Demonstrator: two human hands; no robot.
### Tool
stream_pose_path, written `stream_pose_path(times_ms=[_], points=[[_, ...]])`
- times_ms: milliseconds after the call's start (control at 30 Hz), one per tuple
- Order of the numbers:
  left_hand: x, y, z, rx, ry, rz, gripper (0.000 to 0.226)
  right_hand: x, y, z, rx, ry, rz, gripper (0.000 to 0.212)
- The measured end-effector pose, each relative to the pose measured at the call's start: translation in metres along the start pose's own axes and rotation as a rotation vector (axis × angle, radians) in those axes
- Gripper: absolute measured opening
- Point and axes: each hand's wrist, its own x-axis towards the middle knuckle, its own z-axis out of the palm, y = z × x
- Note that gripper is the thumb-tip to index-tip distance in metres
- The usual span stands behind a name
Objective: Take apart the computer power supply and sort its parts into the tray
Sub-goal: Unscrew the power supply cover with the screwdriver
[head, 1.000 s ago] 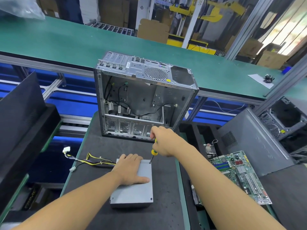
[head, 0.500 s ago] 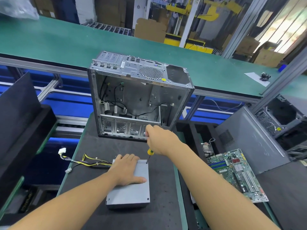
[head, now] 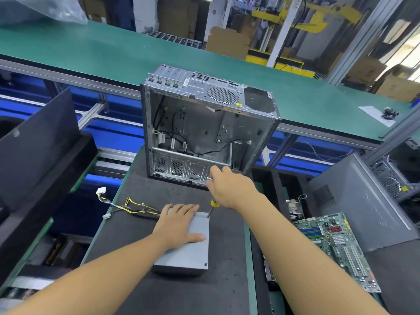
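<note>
Two hands are working over a dark foam-topped bench (head: 181, 296), seen from above by the person wearing the camera. A grey metal power supply (head: 188, 253) is lying flat near the middle of the bench, its lid facing up. The left hand (head: 179, 226) is pressing down on the far part of that lid, fingers straight and spread, thumb pointing toward the right edge. The right hand (head: 229, 189) is gripping a screwdriver (head: 211, 206) with a yellow and green handle, fingers curled around it. The screwdriver is standing almost upright, and its tip is touching the far right corner of the lid.

A bundle of yellow and black cables (head: 131, 206) is trailing from the power supply's far left side, ending in white plugs at the bench edge. An open, mostly empty computer case (head: 204, 133) is standing just behind the hands. A green circuit board (head: 336, 246) is lying to the right, beside a grey case panel (head: 363, 201). A long green conveyor belt (head: 113, 51) is running across the background.
</note>
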Motion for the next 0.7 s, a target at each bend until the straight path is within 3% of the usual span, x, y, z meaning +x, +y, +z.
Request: stream_pose_path(times_ms=[167, 367, 700], points=[[-0.0012, -0.0009, -0.0021, 0.019, 0.018, 0.015, 0.109, -0.0053, -0.0006, 0.0058, 0.074, 0.052, -0.023, 0.018], [0.0000, -0.0007, -0.0024, 0.013, 0.010, 0.011, 0.113, -0.0060, 0.0030, 0.0037, 0.194, -0.029, -0.017, 0.031], [0.0025, -0.0011, -0.0023, -0.021, 0.019, 0.021, 0.105, -0.0066, -0.0053, 0.0018, 0.039, -0.006, 0.050, 0.017]])
